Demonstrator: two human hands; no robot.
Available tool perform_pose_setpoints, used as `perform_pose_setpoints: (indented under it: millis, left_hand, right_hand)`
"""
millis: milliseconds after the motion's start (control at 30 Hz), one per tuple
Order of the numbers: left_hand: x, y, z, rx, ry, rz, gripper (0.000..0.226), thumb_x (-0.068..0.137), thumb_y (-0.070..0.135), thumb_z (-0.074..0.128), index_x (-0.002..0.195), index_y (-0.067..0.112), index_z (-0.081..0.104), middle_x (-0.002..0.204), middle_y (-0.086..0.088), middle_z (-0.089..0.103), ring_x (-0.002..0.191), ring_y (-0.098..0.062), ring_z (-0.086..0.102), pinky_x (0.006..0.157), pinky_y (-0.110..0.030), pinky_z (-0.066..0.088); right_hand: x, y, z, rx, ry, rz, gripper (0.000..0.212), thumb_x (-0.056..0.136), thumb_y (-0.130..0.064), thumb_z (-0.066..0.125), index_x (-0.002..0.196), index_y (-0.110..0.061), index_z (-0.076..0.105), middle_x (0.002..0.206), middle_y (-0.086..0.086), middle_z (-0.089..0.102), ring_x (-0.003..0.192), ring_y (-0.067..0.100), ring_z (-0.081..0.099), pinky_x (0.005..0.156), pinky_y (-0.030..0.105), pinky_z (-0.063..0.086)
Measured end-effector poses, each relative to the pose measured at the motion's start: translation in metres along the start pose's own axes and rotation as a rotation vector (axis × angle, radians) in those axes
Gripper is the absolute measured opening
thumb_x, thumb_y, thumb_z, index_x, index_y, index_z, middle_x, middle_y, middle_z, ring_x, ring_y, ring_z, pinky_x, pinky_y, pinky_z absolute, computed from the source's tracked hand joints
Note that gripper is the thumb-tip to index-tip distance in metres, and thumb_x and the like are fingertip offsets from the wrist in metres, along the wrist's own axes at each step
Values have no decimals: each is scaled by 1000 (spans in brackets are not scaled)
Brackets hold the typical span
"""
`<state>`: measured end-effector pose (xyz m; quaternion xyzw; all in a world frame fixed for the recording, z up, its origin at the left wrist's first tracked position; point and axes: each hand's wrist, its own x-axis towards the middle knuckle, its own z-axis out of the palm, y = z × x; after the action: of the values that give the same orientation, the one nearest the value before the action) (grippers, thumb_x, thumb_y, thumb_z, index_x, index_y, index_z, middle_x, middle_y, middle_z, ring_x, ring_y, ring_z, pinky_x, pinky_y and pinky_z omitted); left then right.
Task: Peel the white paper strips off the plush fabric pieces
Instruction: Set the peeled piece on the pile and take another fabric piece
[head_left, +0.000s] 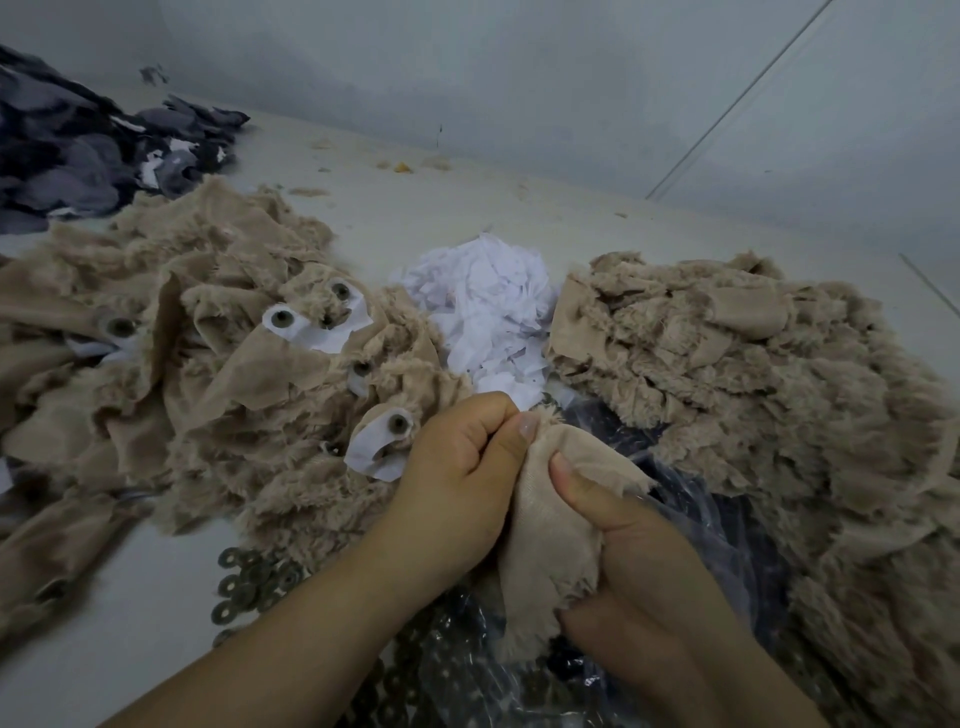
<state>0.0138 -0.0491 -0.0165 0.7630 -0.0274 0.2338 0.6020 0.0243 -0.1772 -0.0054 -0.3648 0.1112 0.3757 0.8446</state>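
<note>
A tan plush fabric piece (550, 530) is held between both hands, smooth backing up. My left hand (457, 478) pinches its top edge with curled fingers and thumb. My right hand (634, 551) grips its right side, thumb pressed on the backing. No paper strip shows on this piece. To the left lies a heap of tan plush pieces (197, 353) with grey round eyes and white paper strips (311, 327) stuck on them; one strip (371, 449) lies just left of my left hand. A pile of loose white paper (488, 312) sits behind my hands.
A second heap of tan plush pieces (737, 374) fills the right side. A clear plastic bag (691, 499) over dark material lies under my hands. Several metal washers (254, 582) lie at the front. Dark grey fabric scraps (88, 150) sit at the back left, against a pale wall.
</note>
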Motion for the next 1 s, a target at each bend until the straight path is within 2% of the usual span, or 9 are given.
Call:
perform_pose_setpoints:
  millis: [100, 200, 300, 467, 567, 700, 800, 900, 1000]
  left_hand:
    - [-1, 3, 2, -3, 2, 18, 36, 93, 25, 51, 58, 19, 42, 54, 12, 40, 51, -2, 36, 48, -19, 33]
    - [-4, -2, 5, -51, 37, -30, 39, 93, 26, 53, 59, 10, 44, 54, 8, 40, 52, -7, 36, 48, -26, 34]
    - [-4, -7, 3, -57, 68, -93, 41, 99, 17, 54, 63, 0, 43, 56, 0, 40, 53, -10, 36, 49, -27, 34]
    - [-1, -5, -3, -67, -2, -79, 38, 95, 25, 53, 62, 8, 44, 54, 8, 39, 52, -7, 35, 49, -23, 32]
    - [0, -2, -1, -55, -6, -60, 36, 91, 28, 52, 61, 10, 45, 54, 10, 41, 52, -5, 37, 48, -23, 34]
    - [-2, -5, -1, -81, 0, -161, 43, 99, 25, 53, 63, 5, 44, 57, 0, 40, 54, -12, 36, 49, -27, 34]
    - [-2, -7, -8, -165, -47, -187, 47, 91, 38, 57, 68, -3, 49, 59, -6, 41, 55, -18, 36, 52, -29, 35]
    - [0, -6, -16, -196, -110, -187, 36, 88, 40, 64, 62, 15, 59, 58, -3, 46, 55, -16, 39, 51, -26, 37]
    - [1, -4, -19, -194, -150, -189, 34, 85, 37, 69, 64, 13, 61, 58, -6, 48, 53, -19, 39, 48, -25, 36]
  right_hand:
    - [1, 2, -1, 10, -7, -14, 40, 99, -27, 50, 130, -4, 62, 119, 24, 69, 108, 36, 70, 88, 46, 54]
    - [2, 4, -2, 8, 2, -32, 40, 100, -25, 50, 132, -4, 60, 120, 25, 68, 108, 38, 69, 82, 46, 57]
    - [5, 3, -4, 9, 11, -38, 39, 99, -21, 52, 133, -3, 57, 122, 28, 66, 111, 44, 66, 94, 56, 51]
    - [5, 5, -5, 15, -11, 27, 39, 100, -24, 51, 131, -2, 61, 124, 25, 67, 118, 41, 63, 109, 54, 42]
    - [6, 4, -5, 6, -11, 27, 40, 99, -26, 51, 132, -5, 60, 127, 24, 65, 118, 40, 63, 106, 53, 44]
    - [7, 4, -5, -20, -4, 7, 39, 102, -25, 48, 134, -6, 60, 129, 22, 65, 122, 39, 61, 111, 53, 41]
    - [7, 3, -6, -55, -20, 7, 37, 100, -24, 50, 128, -4, 64, 124, 22, 68, 119, 37, 64, 107, 52, 45]
    - [6, 2, -8, -95, -22, 1, 38, 100, -25, 50, 126, -2, 65, 125, 23, 67, 121, 39, 61, 110, 53, 43]
    - [4, -1, -8, -165, -10, -59, 35, 101, -23, 49, 123, -2, 67, 121, 23, 69, 119, 38, 63, 107, 49, 47]
